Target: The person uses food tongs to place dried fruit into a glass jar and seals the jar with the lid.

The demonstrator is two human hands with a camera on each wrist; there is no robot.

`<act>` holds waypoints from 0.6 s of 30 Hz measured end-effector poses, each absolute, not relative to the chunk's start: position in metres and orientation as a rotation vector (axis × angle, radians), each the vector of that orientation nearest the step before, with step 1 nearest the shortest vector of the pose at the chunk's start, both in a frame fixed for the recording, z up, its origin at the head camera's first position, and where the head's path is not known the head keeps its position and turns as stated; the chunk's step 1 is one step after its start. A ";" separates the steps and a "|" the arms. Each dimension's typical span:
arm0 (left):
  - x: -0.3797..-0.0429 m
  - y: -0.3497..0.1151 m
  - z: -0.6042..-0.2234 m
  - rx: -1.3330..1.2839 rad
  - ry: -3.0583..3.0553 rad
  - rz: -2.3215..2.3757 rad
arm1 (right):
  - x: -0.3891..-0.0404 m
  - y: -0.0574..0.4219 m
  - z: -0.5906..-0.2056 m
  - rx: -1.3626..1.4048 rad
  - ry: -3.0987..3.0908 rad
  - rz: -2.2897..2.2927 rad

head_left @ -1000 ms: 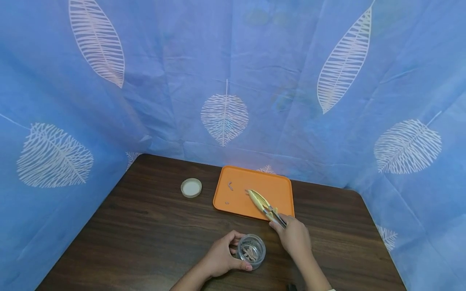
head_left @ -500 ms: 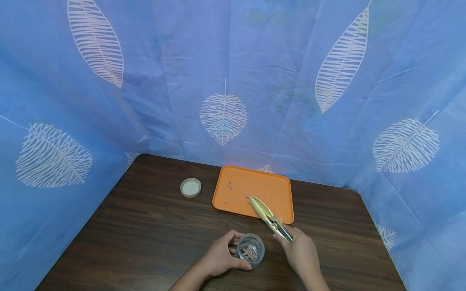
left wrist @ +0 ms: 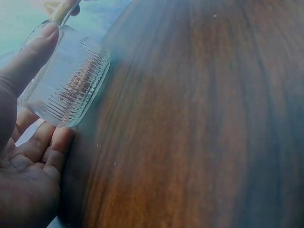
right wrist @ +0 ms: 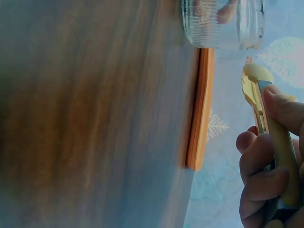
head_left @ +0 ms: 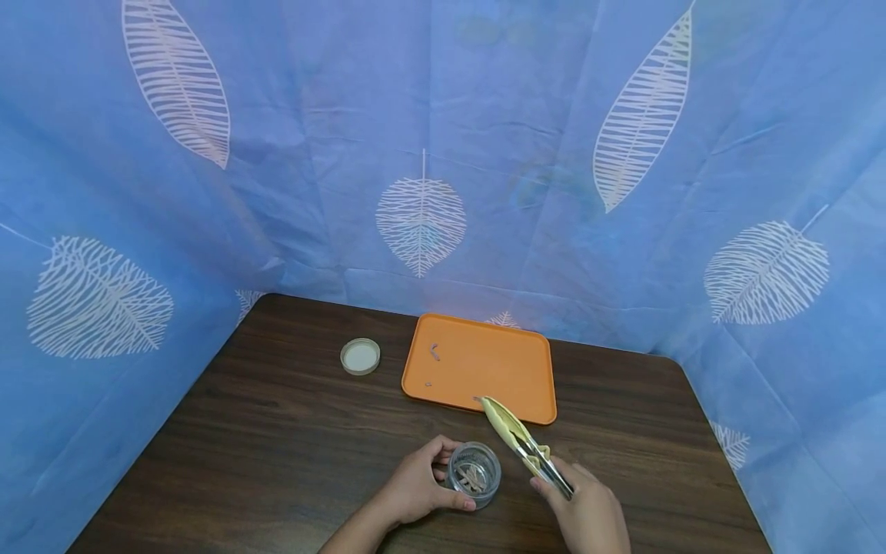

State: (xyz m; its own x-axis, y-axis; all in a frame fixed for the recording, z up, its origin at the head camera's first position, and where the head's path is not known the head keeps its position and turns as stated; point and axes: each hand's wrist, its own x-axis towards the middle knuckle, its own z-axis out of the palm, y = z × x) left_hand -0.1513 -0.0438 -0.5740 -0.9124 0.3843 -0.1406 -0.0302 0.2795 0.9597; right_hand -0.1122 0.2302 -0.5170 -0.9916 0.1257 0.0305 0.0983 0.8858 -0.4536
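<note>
My left hand (head_left: 424,486) grips a clear ribbed glass jar (left wrist: 71,76), thumb on the near side and fingers around the far side. Several small brownish pieces (head_left: 472,478) lie at the bottom of the open jar. In my right hand (head_left: 587,504) is a pair of tongs (head_left: 515,435) with pale yellow tips and metal arms. The tips pinch a small brownish piece (right wrist: 248,59), too small to identify, and are over the front edge of an orange tray (head_left: 498,362). Thumb and curled fingers close around the tongs in the right wrist view.
A few small greyish bits (head_left: 434,352) lie on the tray's left side. Left of the tray, a round lid (head_left: 360,357) with a pale inside rests on the dark wooden table (head_left: 291,415). A blue curtain (head_left: 311,154) with white leaf prints hangs behind and at both sides.
My right hand has drawn the tongs and the pinched piece back from mid-tray toward me, to the tray's front edge. The left hand still holds the jar in place.
</note>
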 end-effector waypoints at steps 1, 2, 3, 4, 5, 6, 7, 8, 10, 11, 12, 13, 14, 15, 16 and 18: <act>-0.151 -0.044 -0.574 0.323 2.213 1.667 | -0.109 0.230 -0.516 -0.173 -2.994 0.717; -0.152 -0.044 -0.574 0.324 2.216 1.665 | -0.107 0.231 -0.516 -0.171 -2.996 0.718; -0.152 -0.044 -0.574 0.324 2.217 1.663 | -0.104 0.232 -0.515 -0.167 -3.000 0.728; -0.152 -0.044 -0.575 0.325 2.216 1.663 | -0.101 0.232 -0.514 -0.171 -3.010 0.738; -0.152 -0.044 -0.575 0.325 2.215 1.665 | -0.098 0.233 -0.513 -0.172 -3.014 0.751; -0.152 -0.043 -0.574 0.326 2.214 1.667 | -0.096 0.235 -0.514 -0.159 -3.013 0.750; -0.152 -0.043 -0.574 0.327 2.211 1.671 | -0.093 0.236 -0.514 -0.156 -3.013 0.752; -0.152 -0.043 -0.574 0.330 2.209 1.675 | -0.091 0.238 -0.514 -0.155 -3.012 0.753; -0.152 -0.043 -0.573 0.335 2.203 1.687 | -0.087 0.241 -0.516 -0.130 -2.990 0.750; -0.152 -0.043 -0.572 0.336 2.200 1.692 | -0.086 0.243 -0.517 -0.106 -2.974 0.741; -0.152 -0.043 -0.572 0.339 2.201 1.693 | -0.084 0.245 -0.519 -0.083 -2.958 0.733; -0.152 -0.043 -0.572 0.339 2.200 1.696 | -0.082 0.247 -0.520 -0.074 -2.948 0.729; -0.152 -0.043 -0.571 0.345 2.202 1.698 | -0.081 0.248 -0.521 -0.066 -2.941 0.727; -0.152 -0.043 -0.571 0.342 2.203 1.697 | -0.080 0.249 -0.522 -0.062 -2.938 0.731; -0.152 -0.043 -0.571 0.340 2.205 1.693 | -0.079 0.251 -0.522 -0.063 -2.941 0.733; -0.151 -0.043 -0.571 0.339 2.211 1.687 | -0.076 0.253 -0.523 -0.073 -2.949 0.741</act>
State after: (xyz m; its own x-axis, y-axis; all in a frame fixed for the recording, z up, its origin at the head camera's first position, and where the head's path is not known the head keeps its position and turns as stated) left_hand -0.1512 -0.0431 -0.5712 -0.9144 0.3863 -0.1214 -0.0151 0.2670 0.9636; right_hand -0.0762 0.2528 -0.5229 -0.9939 0.0705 0.0850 0.0219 0.8805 -0.4735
